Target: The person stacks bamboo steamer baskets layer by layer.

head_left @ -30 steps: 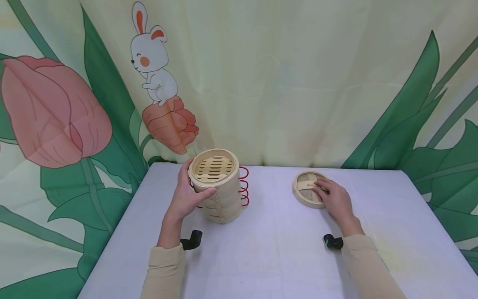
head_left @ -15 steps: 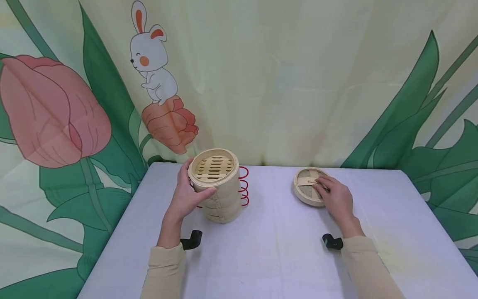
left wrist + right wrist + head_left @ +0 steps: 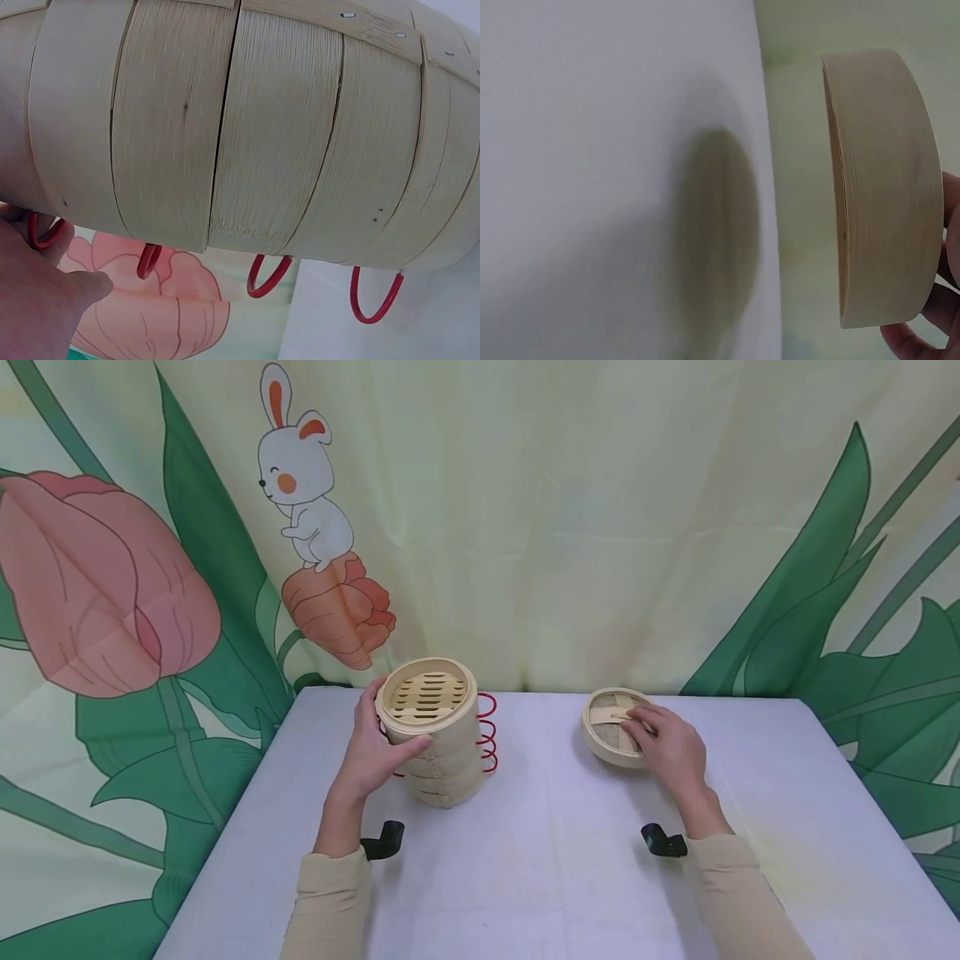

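A tall stack of bamboo steamer baskets [image 3: 444, 768] stands at the left of the table, its slatted top tier uncovered. My left hand [image 3: 372, 750] grips the stack near its upper rim, thumb at the front and fingers round the far left side. In the left wrist view, the stacked walls [image 3: 277, 135] fill the upper part, with red loop handles [image 3: 268, 283] along one side. To the right, my right hand [image 3: 673, 753] pinches the strap handle of the round bamboo lid [image 3: 609, 753]. The right wrist view shows the lid's side wall [image 3: 889, 187] raised above the tabletop, with its shadow below.
A white cloth covers the table [image 3: 517, 877]. Behind its far edge hangs a printed curtain [image 3: 570, 527] with a rabbit, a carrot and leaves. Black camera mounts [image 3: 663, 842] stick out from both wrists.
My right hand has lifted the lid off the table and shifted it slightly to the left. The left hand and the stack have stayed in place.
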A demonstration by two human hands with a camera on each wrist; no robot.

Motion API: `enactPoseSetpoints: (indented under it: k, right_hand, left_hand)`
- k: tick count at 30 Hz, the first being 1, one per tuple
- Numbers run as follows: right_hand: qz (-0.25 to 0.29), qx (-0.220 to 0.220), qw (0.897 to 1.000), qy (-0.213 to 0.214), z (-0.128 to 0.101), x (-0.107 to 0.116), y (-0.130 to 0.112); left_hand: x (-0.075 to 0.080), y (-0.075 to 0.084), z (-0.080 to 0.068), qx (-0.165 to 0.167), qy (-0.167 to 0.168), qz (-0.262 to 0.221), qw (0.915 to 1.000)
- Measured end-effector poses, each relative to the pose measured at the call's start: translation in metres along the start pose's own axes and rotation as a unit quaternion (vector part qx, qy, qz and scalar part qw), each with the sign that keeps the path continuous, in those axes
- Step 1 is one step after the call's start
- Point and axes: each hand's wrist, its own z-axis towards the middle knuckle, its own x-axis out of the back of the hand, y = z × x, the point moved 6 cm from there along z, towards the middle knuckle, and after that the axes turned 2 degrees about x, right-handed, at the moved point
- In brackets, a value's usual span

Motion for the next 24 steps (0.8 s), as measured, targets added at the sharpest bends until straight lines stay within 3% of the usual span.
enactPoseSetpoints:
  k: [24]
  right_hand:
    - [0.013, 0.014, 0.999, 0.037, 0.012, 0.039, -0.060]
  left_hand:
    - [0.000, 0.002, -0.001, 0.004, -0.001, -0.003, 1.0000]
